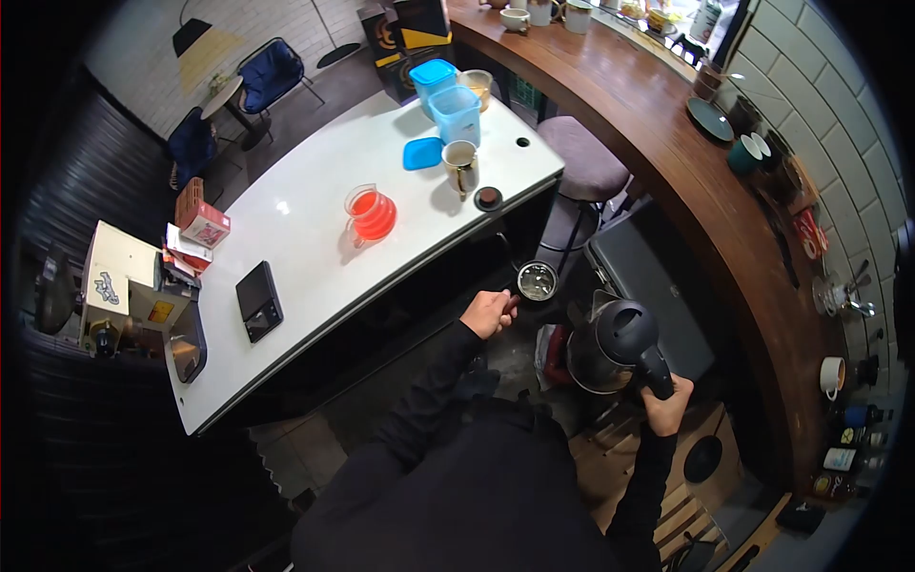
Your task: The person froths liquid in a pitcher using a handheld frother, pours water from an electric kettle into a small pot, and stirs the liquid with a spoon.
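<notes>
My left hand is closed around the brown handle of a small round metal pot, held out beyond the long edge of the white counter. The pot's inside looks shiny; I cannot tell what is in it. In my right hand is the black handle of an electric kettle, with a dark lid and a see-through body. Its spout side points up toward the pot, and the two are apart. On the counter nearest the pot are a round dark-topped object and a metallic-looking cup.
The white counter carries a glass server with red liquid, blue-tinted plastic containers, a blue lid and a black flat device. A curved wooden bar with dishes runs along the right. A padded stool stands between.
</notes>
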### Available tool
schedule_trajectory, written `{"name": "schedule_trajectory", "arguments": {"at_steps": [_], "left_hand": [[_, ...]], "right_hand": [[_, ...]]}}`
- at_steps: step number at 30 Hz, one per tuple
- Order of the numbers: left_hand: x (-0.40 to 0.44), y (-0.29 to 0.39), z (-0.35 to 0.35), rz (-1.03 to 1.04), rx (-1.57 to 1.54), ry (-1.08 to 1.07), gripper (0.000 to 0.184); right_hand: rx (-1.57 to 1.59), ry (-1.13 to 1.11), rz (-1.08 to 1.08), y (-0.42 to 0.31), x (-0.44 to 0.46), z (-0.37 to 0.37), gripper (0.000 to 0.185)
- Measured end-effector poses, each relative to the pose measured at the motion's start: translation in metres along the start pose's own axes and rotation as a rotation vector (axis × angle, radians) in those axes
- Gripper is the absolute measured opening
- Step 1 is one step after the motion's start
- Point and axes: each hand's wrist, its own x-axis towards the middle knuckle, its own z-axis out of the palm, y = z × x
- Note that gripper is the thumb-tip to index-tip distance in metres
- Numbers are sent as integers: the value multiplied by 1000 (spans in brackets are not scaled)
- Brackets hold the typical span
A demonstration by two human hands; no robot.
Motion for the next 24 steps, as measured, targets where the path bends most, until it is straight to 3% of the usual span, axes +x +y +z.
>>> {"name": "schedule_trajectory", "arguments": {"at_steps": [5, 12, 15, 18, 20, 24], "left_hand": [[-10, 21, -61, 39, 28, 187, 53], [10, 31, -149, 7, -53, 268, 47], [18, 44, -161, 7, -77, 283, 46], [25, 52, -174, 27, -56, 318, 46], [35, 49, -184, 34, -67, 317, 47], [46, 48, -198, 10, -84, 309, 48]], "right_hand": [[75, 30, 15, 11, 6, 18, 5], [92, 130, 25, 22, 15, 43, 8], [97, 398, -102, 67, 13, 56, 18], [32, 387, -49, 78, 10, 54, 14], [193, 248, 82, 68, 6, 48, 17], [219, 364, 135, 31, 7, 61, 11]]}}
